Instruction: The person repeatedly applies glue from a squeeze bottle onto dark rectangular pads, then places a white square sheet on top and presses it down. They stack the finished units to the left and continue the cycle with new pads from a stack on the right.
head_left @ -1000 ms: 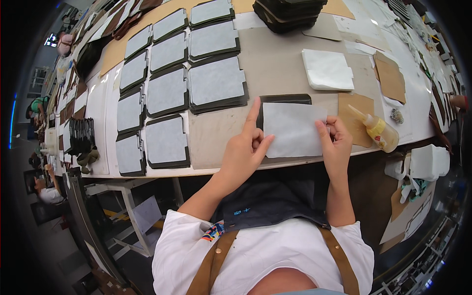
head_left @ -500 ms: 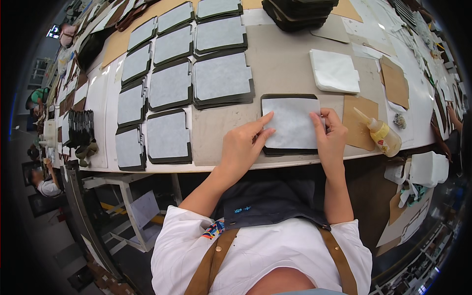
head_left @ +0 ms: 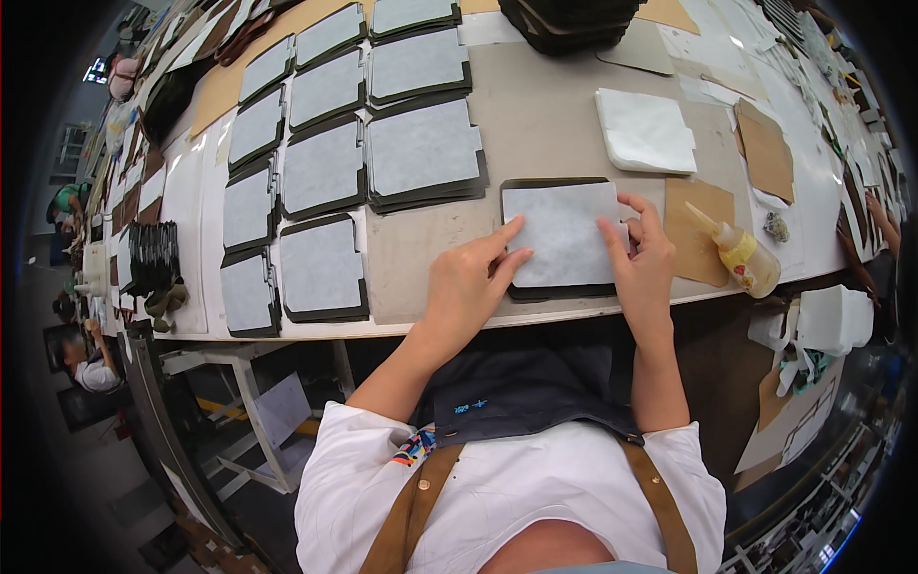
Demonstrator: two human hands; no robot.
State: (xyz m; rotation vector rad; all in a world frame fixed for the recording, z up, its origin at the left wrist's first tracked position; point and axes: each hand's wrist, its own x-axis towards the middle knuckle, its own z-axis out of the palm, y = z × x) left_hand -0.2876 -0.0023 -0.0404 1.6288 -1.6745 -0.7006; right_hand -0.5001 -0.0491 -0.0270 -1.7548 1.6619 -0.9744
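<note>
A pale, thin rectangular sheet (head_left: 559, 234) lies over a slightly larger black piece (head_left: 564, 293) with rounded corners, close to the table's front edge. My left hand (head_left: 470, 279) holds the sheet's left edge, index finger and thumb touching it a little apart and the other fingers curled under. At the right edge, my right hand (head_left: 643, 260) grips the sheet with the thumb on top and the fingers bent around the side. The black piece shows as a border along the top and bottom. Whether the fingers also hold the black piece, I cannot tell.
Rows of black pieces topped with pale sheets (head_left: 323, 266) fill the left side. A stack of white sheets (head_left: 647, 132) lies beyond my right hand, a dark stack (head_left: 564, 24) farther back. A yellowish glue bottle (head_left: 748, 260) rests on brown card (head_left: 696, 230) at right.
The view has shifted slightly. Both hands stay at the sheet's edges; the sheet sits a little farther left and up over the black piece, and the right fingers are spread slightly more.
</note>
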